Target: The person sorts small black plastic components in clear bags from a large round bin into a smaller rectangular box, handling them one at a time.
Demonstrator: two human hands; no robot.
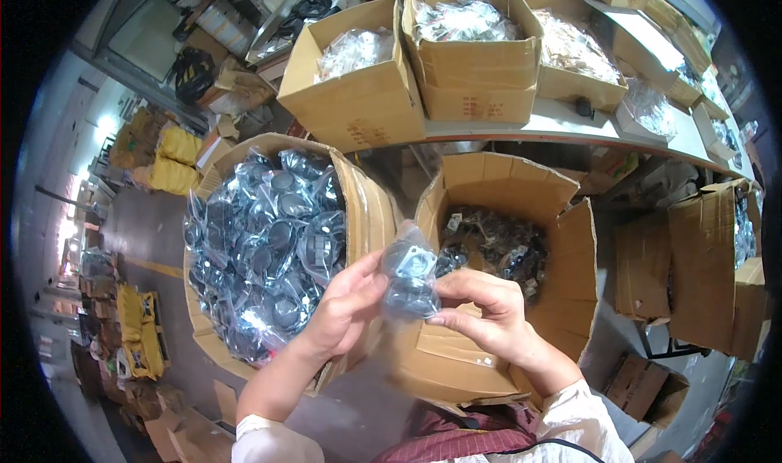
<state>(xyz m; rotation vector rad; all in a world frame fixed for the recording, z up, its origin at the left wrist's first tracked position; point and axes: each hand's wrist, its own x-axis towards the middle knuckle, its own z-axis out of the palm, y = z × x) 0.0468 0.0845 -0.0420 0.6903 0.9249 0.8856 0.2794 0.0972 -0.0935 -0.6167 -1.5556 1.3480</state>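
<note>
Between my hands is a clear plastic bag point(410, 277) with dark rounded parts and a small light square piece inside; their exact kind I cannot make out. My left hand point(349, 307) grips the bag's left side, thumb in front. On the lower right edge, my right hand point(485, 307) pinches it with thumb and fingertips. To the left stands a large cardboard box point(371, 219) heaped with bagged black round parts point(269, 243). Under and to the right of the bag, an open cardboard box point(562, 300) holds small dark parts point(501, 247) at its bottom.
A white-topped table point(562, 125) runs across the far side, bearing several cardboard boxes point(350, 109) filled with clear bags. More cartons point(700, 276) stand at the right. Yellow sacks point(175, 160) and stacked goods line the floor at the left.
</note>
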